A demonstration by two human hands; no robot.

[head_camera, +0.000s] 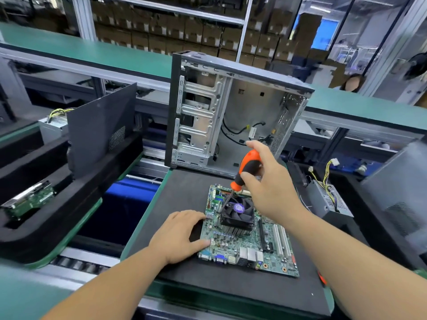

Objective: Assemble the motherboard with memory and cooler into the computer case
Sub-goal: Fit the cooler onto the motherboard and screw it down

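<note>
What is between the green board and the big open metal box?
Just bare black mat, in the head view. The motherboard lies flat, and the computer case stands behind it.

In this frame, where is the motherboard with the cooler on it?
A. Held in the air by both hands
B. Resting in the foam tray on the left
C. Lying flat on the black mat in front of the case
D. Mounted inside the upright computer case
C: the motherboard lies flat on the black mat in front of the open computer case, with the left hand resting on its edge and the right hand gripping a screwdriver over the cooler.
</note>
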